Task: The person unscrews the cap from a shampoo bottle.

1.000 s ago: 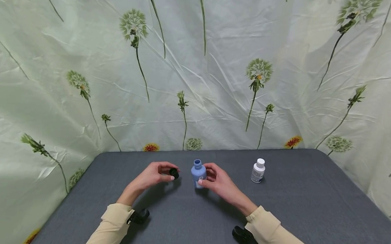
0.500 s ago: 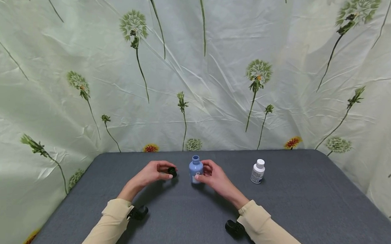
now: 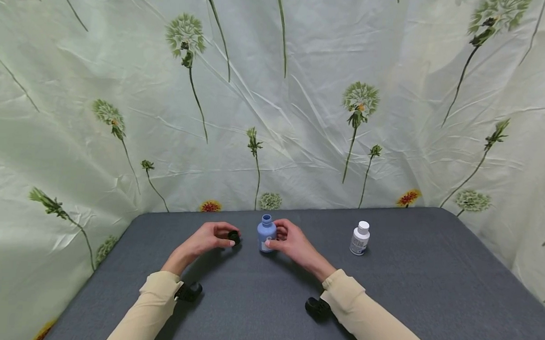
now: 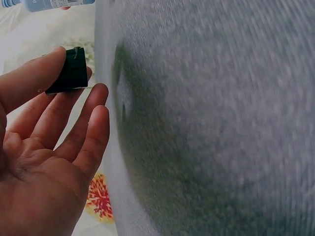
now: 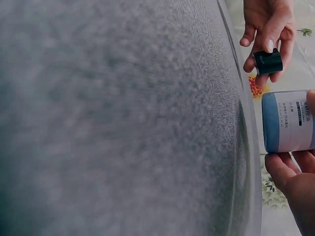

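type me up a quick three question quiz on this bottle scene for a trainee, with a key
1. Which of the hands holds the blue bottle?
2. True or false: the white labelled bottle is capped.
3. Fill in the blank: the left hand pinches a dark ____.

Key: 1. the right hand; 2. true; 3. cap

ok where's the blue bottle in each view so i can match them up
Head: the blue bottle is near the centre, below mid-height.
Left wrist: top left corner, cut off by the top edge.
Right wrist: right edge, around mid-height, partly cut off.
Shared landmark: the dark cap pinched in the left hand.
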`<state>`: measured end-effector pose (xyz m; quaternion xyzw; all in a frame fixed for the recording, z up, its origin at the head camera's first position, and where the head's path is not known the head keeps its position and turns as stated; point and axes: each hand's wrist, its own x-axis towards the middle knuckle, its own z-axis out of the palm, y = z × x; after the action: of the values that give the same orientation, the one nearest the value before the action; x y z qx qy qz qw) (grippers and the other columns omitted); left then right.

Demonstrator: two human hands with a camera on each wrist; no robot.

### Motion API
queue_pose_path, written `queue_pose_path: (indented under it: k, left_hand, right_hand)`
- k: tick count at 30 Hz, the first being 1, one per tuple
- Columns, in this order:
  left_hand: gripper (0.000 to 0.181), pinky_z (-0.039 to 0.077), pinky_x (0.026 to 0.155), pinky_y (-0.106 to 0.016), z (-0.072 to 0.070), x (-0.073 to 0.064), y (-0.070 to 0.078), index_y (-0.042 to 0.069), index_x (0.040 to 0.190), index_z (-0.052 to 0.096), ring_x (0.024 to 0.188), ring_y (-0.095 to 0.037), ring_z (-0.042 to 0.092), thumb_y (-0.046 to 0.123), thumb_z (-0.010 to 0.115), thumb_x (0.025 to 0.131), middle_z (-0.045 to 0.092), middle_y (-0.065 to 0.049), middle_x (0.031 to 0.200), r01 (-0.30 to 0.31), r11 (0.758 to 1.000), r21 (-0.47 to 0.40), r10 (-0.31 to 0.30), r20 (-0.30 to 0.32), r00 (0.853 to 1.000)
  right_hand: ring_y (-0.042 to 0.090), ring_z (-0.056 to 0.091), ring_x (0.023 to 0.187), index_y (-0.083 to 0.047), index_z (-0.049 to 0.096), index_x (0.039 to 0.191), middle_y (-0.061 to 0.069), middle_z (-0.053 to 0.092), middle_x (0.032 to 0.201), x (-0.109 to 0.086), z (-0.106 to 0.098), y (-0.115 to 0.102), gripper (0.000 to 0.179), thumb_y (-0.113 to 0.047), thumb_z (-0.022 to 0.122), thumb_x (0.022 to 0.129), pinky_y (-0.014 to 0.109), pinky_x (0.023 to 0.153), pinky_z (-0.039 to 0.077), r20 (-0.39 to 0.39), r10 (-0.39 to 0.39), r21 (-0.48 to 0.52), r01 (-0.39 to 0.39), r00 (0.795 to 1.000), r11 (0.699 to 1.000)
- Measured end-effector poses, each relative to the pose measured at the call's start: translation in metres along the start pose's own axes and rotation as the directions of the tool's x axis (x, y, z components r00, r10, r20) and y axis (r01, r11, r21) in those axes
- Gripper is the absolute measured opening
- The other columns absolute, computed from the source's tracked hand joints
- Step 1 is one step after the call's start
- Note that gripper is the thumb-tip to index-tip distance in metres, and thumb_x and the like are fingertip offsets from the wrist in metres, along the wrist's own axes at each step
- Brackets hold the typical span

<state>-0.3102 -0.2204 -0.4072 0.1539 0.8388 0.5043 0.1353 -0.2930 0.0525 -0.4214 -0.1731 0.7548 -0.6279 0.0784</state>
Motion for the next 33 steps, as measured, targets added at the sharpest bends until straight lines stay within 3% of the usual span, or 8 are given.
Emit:
queue_pose_path:
  k: [18, 27, 33]
  left_hand:
    - [0.038, 0.048, 0.073, -0.033, -0.014, 0.008, -0.021, 0.001, 0.123, 0.066, 0.095, -0.015, 0.062, 0.009, 0.074, 0.088, 0.07, -0.01, 0.113, 0.068, 0.995, 0.078, -0.065, -0.048, 0.997]
    - [0.04, 0.052, 0.076, -0.032, -0.02, 0.005, -0.02, -0.004, 0.122, 0.064, 0.091, -0.017, 0.062, 0.009, 0.075, 0.086, 0.067, -0.013, 0.109, 0.059, 0.995, 0.078, -0.054, -0.064, 0.997]
    - [0.038, 0.05, 0.072, -0.031, -0.023, 0.005, -0.021, -0.003, 0.119, 0.067, 0.082, -0.016, 0.058, 0.009, 0.077, 0.085, 0.068, -0.009, 0.098, 0.057, 0.99, 0.131, -0.049, -0.059, 0.997]
  right_hand:
    - [0.031, 0.056, 0.12, 0.004, 0.049, 0.128, 0.019, 0.06, 0.126, 0.021, 0.012, 0.0, 0.047, -0.002, 0.072, 0.087, 0.041, 0.095, 0.048, 0.037, -0.002, -0.016, 0.003, 0.999, 1.0]
    - [0.034, 0.056, 0.121, 0.006, 0.048, 0.128, 0.021, 0.059, 0.126, 0.027, 0.016, 0.004, 0.047, 0.0, 0.072, 0.087, 0.043, 0.094, 0.049, 0.054, -0.004, -0.039, 0.006, 0.999, 0.999]
    - [0.038, 0.053, 0.122, 0.006, 0.046, 0.128, 0.024, 0.057, 0.128, 0.03, 0.017, 0.005, 0.049, 0.001, 0.072, 0.087, 0.046, 0.096, 0.047, 0.061, -0.013, -0.035, 0.015, 0.998, 0.999]
